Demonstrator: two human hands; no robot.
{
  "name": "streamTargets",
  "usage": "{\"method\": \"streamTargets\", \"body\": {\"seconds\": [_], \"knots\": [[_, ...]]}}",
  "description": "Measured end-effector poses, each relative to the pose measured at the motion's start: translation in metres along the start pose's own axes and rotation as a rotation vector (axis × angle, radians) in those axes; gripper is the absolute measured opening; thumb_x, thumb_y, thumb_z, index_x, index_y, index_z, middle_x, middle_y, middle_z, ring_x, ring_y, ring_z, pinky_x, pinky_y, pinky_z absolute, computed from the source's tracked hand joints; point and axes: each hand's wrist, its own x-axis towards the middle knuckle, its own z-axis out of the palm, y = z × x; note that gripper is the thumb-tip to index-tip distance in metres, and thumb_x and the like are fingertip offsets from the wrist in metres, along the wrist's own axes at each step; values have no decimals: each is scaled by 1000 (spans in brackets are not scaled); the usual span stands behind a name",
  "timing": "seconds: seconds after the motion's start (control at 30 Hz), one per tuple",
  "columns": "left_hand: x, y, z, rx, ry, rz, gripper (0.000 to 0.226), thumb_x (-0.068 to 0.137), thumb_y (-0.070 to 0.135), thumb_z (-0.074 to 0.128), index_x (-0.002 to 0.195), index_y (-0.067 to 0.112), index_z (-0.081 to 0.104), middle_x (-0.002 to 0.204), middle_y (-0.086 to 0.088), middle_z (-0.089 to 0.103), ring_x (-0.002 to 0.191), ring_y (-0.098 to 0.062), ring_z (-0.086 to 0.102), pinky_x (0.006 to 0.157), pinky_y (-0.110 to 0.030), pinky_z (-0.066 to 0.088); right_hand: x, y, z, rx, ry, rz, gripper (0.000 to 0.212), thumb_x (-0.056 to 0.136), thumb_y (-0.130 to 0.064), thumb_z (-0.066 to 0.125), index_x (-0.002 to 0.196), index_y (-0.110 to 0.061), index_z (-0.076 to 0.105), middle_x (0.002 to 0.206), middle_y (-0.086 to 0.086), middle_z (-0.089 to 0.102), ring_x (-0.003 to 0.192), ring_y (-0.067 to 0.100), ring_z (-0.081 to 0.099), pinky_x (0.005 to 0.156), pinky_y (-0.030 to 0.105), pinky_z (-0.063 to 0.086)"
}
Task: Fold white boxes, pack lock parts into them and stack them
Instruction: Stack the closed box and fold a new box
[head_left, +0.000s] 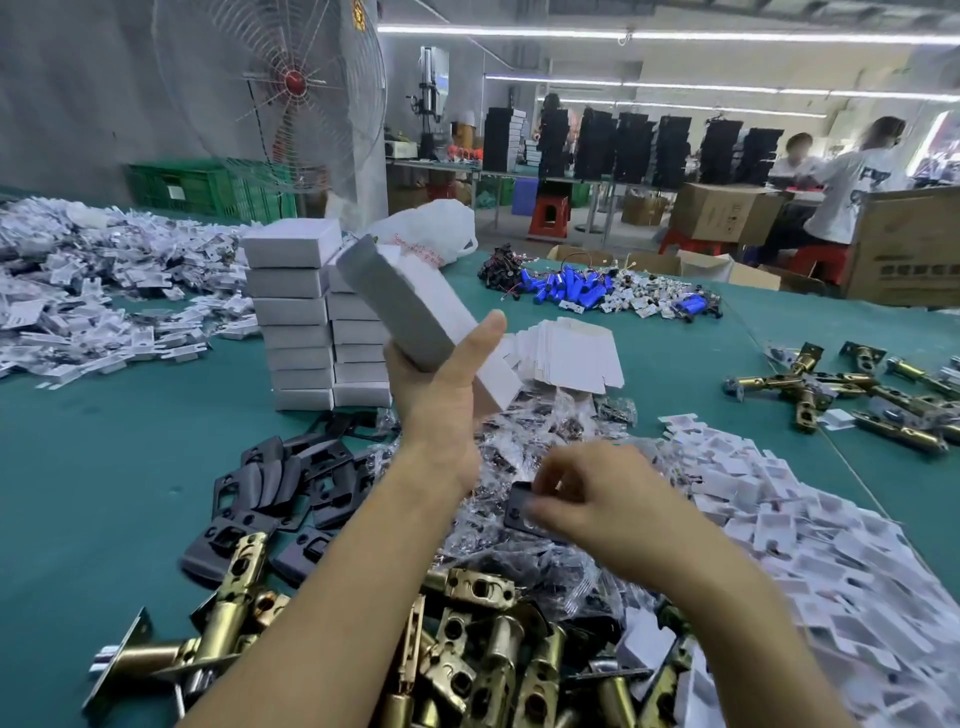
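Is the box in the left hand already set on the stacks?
No, the left hand holds the white box up, tilted, in front of the stacks.

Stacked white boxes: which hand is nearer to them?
Left. The left hand, gripping a folded box, is raised just beside the stacked white boxes; the right hand is lower, pinching a black plate.

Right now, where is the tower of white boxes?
In the head view, the stacked white boxes stand left of centre on the green table, behind the black plates, beside the left hand.
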Motion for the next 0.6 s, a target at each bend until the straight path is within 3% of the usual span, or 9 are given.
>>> {"method": "streamTargets", "body": {"seconds": [0.07, 0.17, 0.27, 0.4, 0.53, 0.6], "knots": [[2, -6, -2, 121, 33, 160, 76, 51, 18, 95, 113, 23, 51, 100, 6, 72, 86, -8, 69, 75, -34, 59, -2, -11, 11, -12, -215, -34, 17, 82, -40, 73, 86, -23, 75, 73, -11, 67, 64, -1, 60, 59, 15, 44], [5, -11, -6, 256, 29, 309, 70, 56, 7, 95, 104, 25, 47, 95, 4, 68, 71, -2, 64, 62, -17, 52, -1, -26, 22, -121, -182, -80, 13, 77, -34, 74, 89, -27, 74, 78, -5, 67, 73, 11, 63, 68, 29, 53], [7, -12, -7, 297, 71, 382, 72, 51, 12, 96, 102, 22, 45, 93, 1, 67, 69, -7, 63, 62, -24, 53, -2, -34, 23, -166, -85, -121, 9, 74, -28, 73, 78, -28, 65, 81, -3, 65, 80, 19, 64, 72, 35, 55], [6, -11, -6, 301, 77, 434, 74, 48, 22, 92, 106, 19, 46, 95, 0, 67, 72, -10, 64, 63, -27, 54, -9, -38, 33, -340, -113, -35, 25, 80, -32, 65, 104, -25, 66, 105, 0, 63, 99, 26, 64, 72, 31, 47], [2, -12, -5, 370, 11, 526, 84, 54, 29, 92, 120, 20, 40, 105, -1, 62, 81, -14, 64, 63, -30, 54, -13, -41, 47, -451, -34, -29, 10, 86, -27, 61, 89, -21, 54, 111, 2, 61, 109, 27, 59, 70, 30, 32], [0, -12, -3, 399, -18, 570, 91, 56, 31, 90, 128, 22, 36, 112, 3, 59, 88, -11, 62, 66, -28, 54, -13, -41, 51, -452, -43, -30, 12, 86, -24, 61, 97, -20, 59, 114, 3, 60, 112, 28, 56, 73, 32, 31]]}}
